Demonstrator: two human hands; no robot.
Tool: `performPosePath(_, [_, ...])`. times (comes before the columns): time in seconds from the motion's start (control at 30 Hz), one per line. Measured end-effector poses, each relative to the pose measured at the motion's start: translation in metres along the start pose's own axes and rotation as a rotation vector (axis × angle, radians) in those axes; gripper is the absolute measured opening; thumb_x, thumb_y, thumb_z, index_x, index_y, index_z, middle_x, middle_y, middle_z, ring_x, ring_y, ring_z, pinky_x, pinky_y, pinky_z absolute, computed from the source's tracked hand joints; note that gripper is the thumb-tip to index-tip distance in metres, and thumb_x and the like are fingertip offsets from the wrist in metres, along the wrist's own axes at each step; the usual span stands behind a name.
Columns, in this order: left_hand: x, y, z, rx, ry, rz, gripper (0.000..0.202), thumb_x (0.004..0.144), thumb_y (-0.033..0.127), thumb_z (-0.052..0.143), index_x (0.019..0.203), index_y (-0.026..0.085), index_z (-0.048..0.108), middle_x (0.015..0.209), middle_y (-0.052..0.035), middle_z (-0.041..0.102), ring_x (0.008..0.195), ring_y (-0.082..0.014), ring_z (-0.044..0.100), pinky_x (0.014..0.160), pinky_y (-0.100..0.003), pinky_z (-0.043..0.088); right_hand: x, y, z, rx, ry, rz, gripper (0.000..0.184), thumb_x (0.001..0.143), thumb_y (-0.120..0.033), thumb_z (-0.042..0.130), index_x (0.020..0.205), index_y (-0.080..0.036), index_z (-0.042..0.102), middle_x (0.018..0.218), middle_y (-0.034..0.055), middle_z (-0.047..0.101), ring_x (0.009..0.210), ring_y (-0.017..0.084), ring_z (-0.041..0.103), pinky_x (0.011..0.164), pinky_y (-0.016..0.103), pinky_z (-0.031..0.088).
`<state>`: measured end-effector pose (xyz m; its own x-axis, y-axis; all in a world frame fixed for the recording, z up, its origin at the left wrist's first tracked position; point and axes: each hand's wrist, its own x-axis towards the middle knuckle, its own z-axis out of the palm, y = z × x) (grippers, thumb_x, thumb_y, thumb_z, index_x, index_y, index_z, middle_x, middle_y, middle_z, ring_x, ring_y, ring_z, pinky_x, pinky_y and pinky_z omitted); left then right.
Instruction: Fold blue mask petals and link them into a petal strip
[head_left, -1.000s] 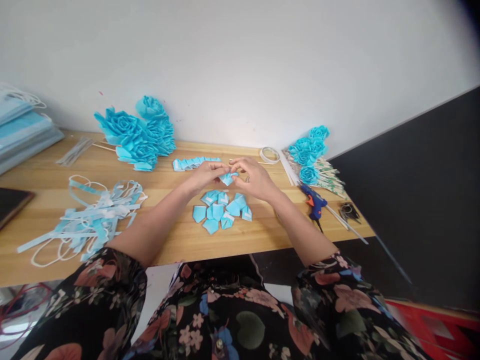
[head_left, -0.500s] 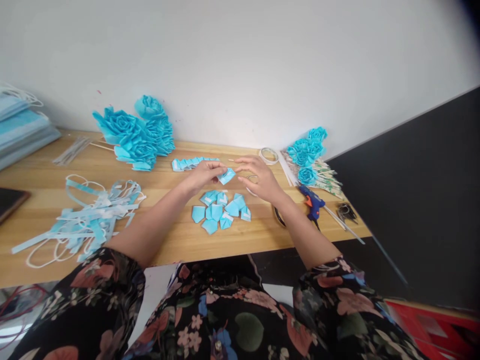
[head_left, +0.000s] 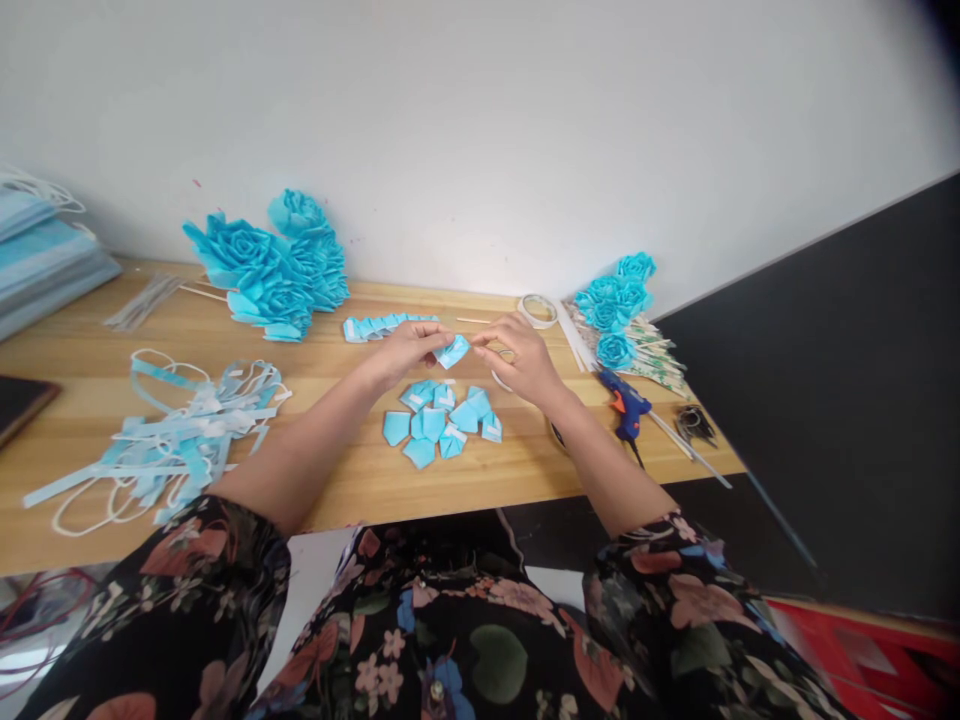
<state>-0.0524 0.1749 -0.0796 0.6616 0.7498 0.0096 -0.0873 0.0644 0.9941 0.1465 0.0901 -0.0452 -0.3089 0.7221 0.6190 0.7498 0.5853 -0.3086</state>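
My left hand [head_left: 409,352] pinches a small folded blue petal [head_left: 453,352] between thumb and fingers, above the tabletop. At the petal's right corner are the closed fingertips of my right hand [head_left: 525,362]; whatever they pinch is too small to make out. Below both hands lies a loose group of several folded blue petals [head_left: 428,424], some with white strips on them. A row of overlapping folded blue pieces [head_left: 367,328] lies behind my left hand. Partly hidden by my right hand is a roll of tape [head_left: 501,376].
On the left are cut mask strips and ear loops [head_left: 199,430], stacked masks [head_left: 45,265] and a dark phone-like slab [head_left: 22,405]. Blue fabric roses [head_left: 277,265] stand against the wall. To the right are a tape roll [head_left: 538,311], smaller roses [head_left: 615,350] and a blue glue gun [head_left: 626,400].
My right hand's fingers have moved from spread apart to pinched together at the petal's edge. My left hand keeps hold of the petal in nearly the same spot.
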Motion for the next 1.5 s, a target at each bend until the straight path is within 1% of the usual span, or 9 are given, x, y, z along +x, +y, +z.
performPosePath(0.1, [0.000, 0.001, 0.000, 0.002, -0.002, 0.002, 0.038, 0.071, 0.051, 0.074, 0.075, 0.014, 0.068, 0.070, -0.0003, 0.062, 0.062, -0.0102, 0.051, 0.061, -0.024, 0.039, -0.001, 0.000, 0.004, 0.024, -0.017, 0.031, 0.010, 0.093, -0.031, 0.061, 0.095, -0.023, 0.067, 0.089, 0.0031, 0.072, 0.085, 0.020, 0.062, 0.081, 0.038, 0.044])
performPosePath(0.33, [0.001, 0.000, 0.000, -0.001, -0.002, 0.000, 0.041, 0.068, 0.054, 0.077, 0.075, 0.015, 0.068, 0.068, 0.0005, 0.060, 0.062, -0.0095, 0.050, 0.060, -0.024, 0.040, 0.001, -0.005, 0.012, 0.080, -0.026, 0.131, 0.009, 0.090, -0.023, 0.060, 0.082, -0.022, 0.063, 0.081, 0.0011, 0.069, 0.080, 0.018, 0.059, 0.079, 0.035, 0.044])
performPosePath(0.57, [-0.001, 0.004, 0.002, 0.031, 0.031, -0.015, 0.043, 0.064, 0.055, 0.079, 0.074, 0.014, 0.068, 0.065, 0.0010, 0.059, 0.059, -0.0094, 0.050, 0.058, -0.024, 0.038, -0.002, -0.006, 0.017, 0.131, 0.030, 0.224, 0.006, 0.088, -0.024, 0.060, 0.084, -0.022, 0.062, 0.083, 0.0019, 0.066, 0.082, 0.018, 0.060, 0.075, 0.033, 0.048])
performPosePath(0.63, [0.000, 0.005, 0.001, 0.031, 0.051, -0.003, 0.044, 0.063, 0.055, 0.078, 0.071, 0.014, 0.066, 0.063, 0.0013, 0.058, 0.058, -0.0094, 0.049, 0.057, -0.024, 0.037, -0.003, -0.007, 0.016, 0.172, 0.053, 0.214, 0.004, 0.088, -0.023, 0.061, 0.090, -0.022, 0.064, 0.090, 0.0029, 0.068, 0.086, 0.019, 0.061, 0.075, 0.033, 0.050])
performPosePath(0.7, [0.001, 0.005, 0.000, 0.023, 0.047, 0.008, 0.043, 0.063, 0.056, 0.077, 0.069, 0.015, 0.065, 0.062, 0.0015, 0.057, 0.057, -0.0092, 0.048, 0.056, -0.024, 0.037, -0.003, -0.007, 0.015, 0.192, 0.090, 0.190, 0.008, 0.088, -0.023, 0.061, 0.095, -0.023, 0.064, 0.098, 0.0038, 0.069, 0.092, 0.020, 0.063, 0.077, 0.034, 0.052])
performPosePath(0.83, [0.002, 0.003, -0.002, 0.017, 0.037, 0.003, 0.043, 0.065, 0.055, 0.077, 0.067, 0.015, 0.063, 0.062, 0.0014, 0.057, 0.057, -0.0089, 0.048, 0.057, -0.024, 0.037, -0.002, -0.005, 0.012, 0.146, 0.136, 0.070, 0.005, 0.091, -0.023, 0.061, 0.094, -0.026, 0.064, 0.096, 0.0026, 0.071, 0.096, 0.021, 0.064, 0.087, 0.040, 0.050])
performPosePath(1.07, [0.003, 0.000, -0.003, 0.017, 0.065, -0.030, 0.042, 0.063, 0.055, 0.078, 0.071, 0.015, 0.066, 0.065, 0.0007, 0.059, 0.059, -0.0094, 0.049, 0.058, -0.024, 0.038, 0.003, 0.008, 0.021, 0.109, 0.032, -0.108, 0.006, 0.094, -0.027, 0.060, 0.097, -0.028, 0.065, 0.099, 0.0017, 0.073, 0.096, 0.021, 0.066, 0.090, 0.044, 0.049])
performPosePath(1.27, [0.003, -0.001, -0.004, 0.027, 0.073, -0.037, 0.041, 0.063, 0.055, 0.077, 0.070, 0.016, 0.065, 0.063, 0.0014, 0.058, 0.058, -0.0091, 0.049, 0.058, -0.023, 0.038, 0.005, 0.013, 0.025, 0.094, 0.016, -0.091, 0.009, 0.095, -0.029, 0.058, 0.093, -0.026, 0.066, 0.093, 0.0026, 0.073, 0.092, 0.021, 0.065, 0.088, 0.044, 0.049])
performPosePath(1.5, [0.003, -0.001, -0.004, 0.037, 0.073, -0.037, 0.046, 0.062, 0.059, 0.077, 0.073, 0.016, 0.068, 0.063, 0.0016, 0.057, 0.059, -0.0096, 0.049, 0.058, -0.023, 0.038, 0.003, 0.012, 0.029, 0.069, 0.075, -0.096, 0.010, 0.095, -0.028, 0.059, 0.099, -0.026, 0.069, 0.092, 0.0029, 0.073, 0.089, 0.021, 0.063, 0.084, 0.041, 0.049])
